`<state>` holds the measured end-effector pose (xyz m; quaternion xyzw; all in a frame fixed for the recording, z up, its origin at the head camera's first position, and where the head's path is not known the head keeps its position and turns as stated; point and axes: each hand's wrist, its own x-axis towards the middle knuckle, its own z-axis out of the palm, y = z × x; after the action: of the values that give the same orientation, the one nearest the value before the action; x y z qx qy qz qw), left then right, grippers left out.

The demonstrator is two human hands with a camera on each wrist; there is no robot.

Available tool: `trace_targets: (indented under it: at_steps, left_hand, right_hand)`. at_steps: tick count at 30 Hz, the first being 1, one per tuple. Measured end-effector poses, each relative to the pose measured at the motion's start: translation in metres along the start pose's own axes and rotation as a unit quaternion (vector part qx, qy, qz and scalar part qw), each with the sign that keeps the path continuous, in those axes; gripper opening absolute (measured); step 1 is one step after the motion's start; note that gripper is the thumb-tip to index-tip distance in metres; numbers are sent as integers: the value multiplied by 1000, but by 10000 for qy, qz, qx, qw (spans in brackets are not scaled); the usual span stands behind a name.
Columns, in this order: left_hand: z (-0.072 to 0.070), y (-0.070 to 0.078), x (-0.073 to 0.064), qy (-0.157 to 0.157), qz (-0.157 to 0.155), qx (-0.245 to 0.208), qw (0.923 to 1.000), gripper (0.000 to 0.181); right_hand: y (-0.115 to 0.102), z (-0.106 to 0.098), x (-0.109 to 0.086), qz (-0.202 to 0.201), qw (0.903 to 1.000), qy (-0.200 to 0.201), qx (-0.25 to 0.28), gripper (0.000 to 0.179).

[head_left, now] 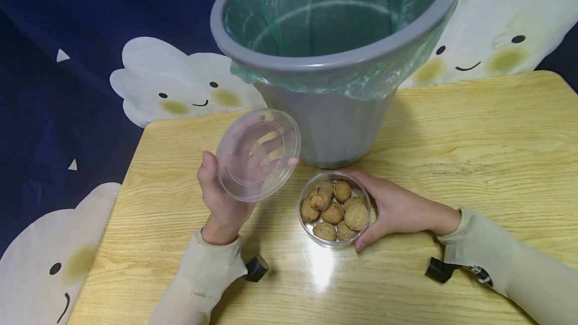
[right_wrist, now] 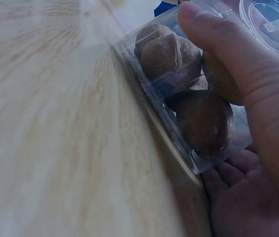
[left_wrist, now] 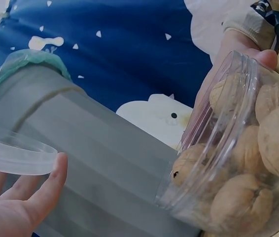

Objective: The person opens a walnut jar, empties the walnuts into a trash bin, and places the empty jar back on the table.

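A clear round plastic lid [head_left: 258, 155] rests on the spread fingers of my left hand [head_left: 222, 204], tilted above the table. Its thumb stands out at the lid's left edge, and the fingers show through the plastic. My right hand [head_left: 392, 205] grips a clear round plastic jar [head_left: 332, 244] from the right, thumb at the near side and fingers round the far side. The uncovered jar stands on the table and holds several walnuts in their shells [head_left: 332, 213]. In the left wrist view the walnuts [left_wrist: 240, 202] show through the jar's wall.
A tall grey bin [head_left: 334, 124] lined with a green plastic bag [head_left: 375, 87] stands just behind the jar, its mouth upward. The wooden table [head_left: 474, 149] ends at the left and back. Dark blue cloth [head_left: 54, 89] with cloud faces hangs behind.
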<state>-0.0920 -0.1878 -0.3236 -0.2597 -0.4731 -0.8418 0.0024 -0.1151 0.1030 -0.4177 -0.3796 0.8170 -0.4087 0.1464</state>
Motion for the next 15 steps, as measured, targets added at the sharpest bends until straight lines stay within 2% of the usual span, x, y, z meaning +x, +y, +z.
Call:
trace_targets:
  at_steps: [10,15]
  left_hand:
    - [0,0,2,10,5,-199,9998,76]
    - [-2,0,2,147,1,-301,9994,75]
  right_hand:
    - [0,-1,0,-56,10000,-4,-46,132]
    - [0,-1,0,-45,10000,-22,-35,132]
